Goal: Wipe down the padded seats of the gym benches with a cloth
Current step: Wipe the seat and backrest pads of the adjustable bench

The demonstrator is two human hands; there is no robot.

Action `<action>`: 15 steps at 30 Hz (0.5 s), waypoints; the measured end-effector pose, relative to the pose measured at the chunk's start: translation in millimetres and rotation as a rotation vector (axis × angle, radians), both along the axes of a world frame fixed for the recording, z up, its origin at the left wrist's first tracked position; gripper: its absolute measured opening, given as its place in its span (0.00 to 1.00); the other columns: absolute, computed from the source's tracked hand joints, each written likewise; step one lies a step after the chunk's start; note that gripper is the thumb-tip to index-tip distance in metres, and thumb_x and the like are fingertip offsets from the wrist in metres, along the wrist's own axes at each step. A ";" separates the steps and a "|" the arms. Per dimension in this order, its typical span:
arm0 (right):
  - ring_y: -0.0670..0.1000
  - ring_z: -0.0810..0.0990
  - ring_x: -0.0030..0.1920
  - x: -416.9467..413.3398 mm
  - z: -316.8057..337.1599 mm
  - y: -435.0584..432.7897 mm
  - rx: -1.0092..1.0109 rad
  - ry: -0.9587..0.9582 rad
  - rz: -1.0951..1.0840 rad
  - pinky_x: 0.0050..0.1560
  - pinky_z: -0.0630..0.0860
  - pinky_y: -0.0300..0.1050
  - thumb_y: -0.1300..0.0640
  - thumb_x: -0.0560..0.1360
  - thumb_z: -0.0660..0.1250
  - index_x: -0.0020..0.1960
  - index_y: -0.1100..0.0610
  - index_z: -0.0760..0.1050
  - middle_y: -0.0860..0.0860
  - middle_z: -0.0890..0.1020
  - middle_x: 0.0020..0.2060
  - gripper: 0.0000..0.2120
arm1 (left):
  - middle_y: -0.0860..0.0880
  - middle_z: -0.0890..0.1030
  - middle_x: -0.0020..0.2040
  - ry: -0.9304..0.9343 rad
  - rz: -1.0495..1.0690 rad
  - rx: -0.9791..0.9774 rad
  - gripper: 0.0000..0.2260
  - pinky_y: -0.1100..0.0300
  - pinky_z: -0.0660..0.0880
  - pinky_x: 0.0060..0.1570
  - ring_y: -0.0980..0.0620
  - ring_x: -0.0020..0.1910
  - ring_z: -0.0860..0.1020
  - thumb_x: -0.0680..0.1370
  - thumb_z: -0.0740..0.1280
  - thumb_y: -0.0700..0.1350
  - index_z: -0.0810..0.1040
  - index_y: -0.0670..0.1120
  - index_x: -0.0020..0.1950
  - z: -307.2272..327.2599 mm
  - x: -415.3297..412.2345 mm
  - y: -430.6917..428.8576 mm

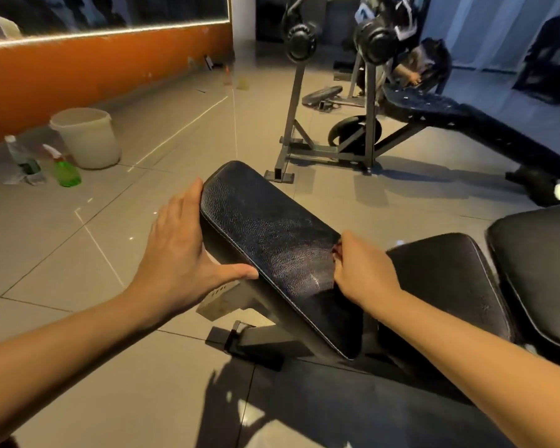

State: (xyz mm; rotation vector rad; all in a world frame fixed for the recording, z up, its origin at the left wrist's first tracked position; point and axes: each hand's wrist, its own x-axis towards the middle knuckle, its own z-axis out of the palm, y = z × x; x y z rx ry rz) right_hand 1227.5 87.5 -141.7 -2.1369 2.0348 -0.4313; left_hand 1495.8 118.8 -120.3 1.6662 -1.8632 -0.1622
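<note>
At the left edge of the frame, a clear plastic bottle [17, 151] and a green spray bottle [66, 172] are standing on the glossy grey tiles [78, 270]. A crumpled pale scrap [26, 179] is lying at their base. Just behind them a round, cream bucket [86, 137] is sitting against the orange wall [94, 69].

Left of centre, the left hand [178, 253] is lying open. Its straight fingers are pressing flat along the left side of the pad [272, 240], and the spread thumb is touching the pad's lower left edge.

The pad is filling the middle of the frame. It is a long, rounded-corner slab of black, pebbled leather with stitched piping, tilting up on a black steel frame [259, 344].

The right hand [362, 273] is gripping the pad's right edge with curled fingers. A small reddish bit is showing at the fingertips, too small to tell what it is.

Right of that hand, two more black padded cushions [450, 279] are sitting side by side, smoother and edged with pale piping.

In the upper right, a grey steel rack [296, 108] is carrying round black weights [299, 40]. A long, studded black bench [450, 108] is slanting down beside it.
</note>
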 end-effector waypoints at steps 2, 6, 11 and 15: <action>0.56 0.78 0.49 31.7 13.3 21.3 -0.024 -0.065 0.179 0.47 0.75 0.52 0.52 0.82 0.62 0.55 0.54 0.69 0.53 0.80 0.53 0.06 | 0.43 0.63 0.77 -0.015 -0.002 -0.001 0.64 0.38 0.64 0.74 0.42 0.75 0.64 0.55 0.70 0.77 0.50 0.48 0.83 0.3 0.8 -0.7; 0.55 0.77 0.47 46.7 22.9 33.6 -0.084 -0.059 0.395 0.47 0.76 0.54 0.52 0.82 0.63 0.56 0.51 0.69 0.50 0.79 0.50 0.05 | 0.43 0.65 0.76 -0.004 0.002 -0.009 0.64 0.39 0.66 0.72 0.42 0.72 0.65 0.54 0.71 0.75 0.52 0.47 0.82 1.2 -2.7 -0.2; 0.61 0.80 0.50 -19.9 -3.6 -21.4 0.058 0.016 -0.037 0.41 0.70 0.50 0.54 0.81 0.63 0.51 0.55 0.71 0.55 0.79 0.44 0.05 | 0.44 0.65 0.76 -0.003 -0.010 -0.008 0.63 0.37 0.67 0.71 0.42 0.73 0.65 0.55 0.71 0.76 0.53 0.48 0.82 1.7 -1.4 0.5; 0.54 0.78 0.48 27.2 21.0 10.3 0.022 -0.098 0.205 0.43 0.69 0.48 0.53 0.80 0.66 0.52 0.52 0.73 0.49 0.79 0.45 0.04 | 0.44 0.65 0.76 -0.004 -0.011 -0.008 0.63 0.39 0.66 0.73 0.43 0.73 0.65 0.55 0.70 0.76 0.53 0.47 0.82 3.2 -1.4 0.2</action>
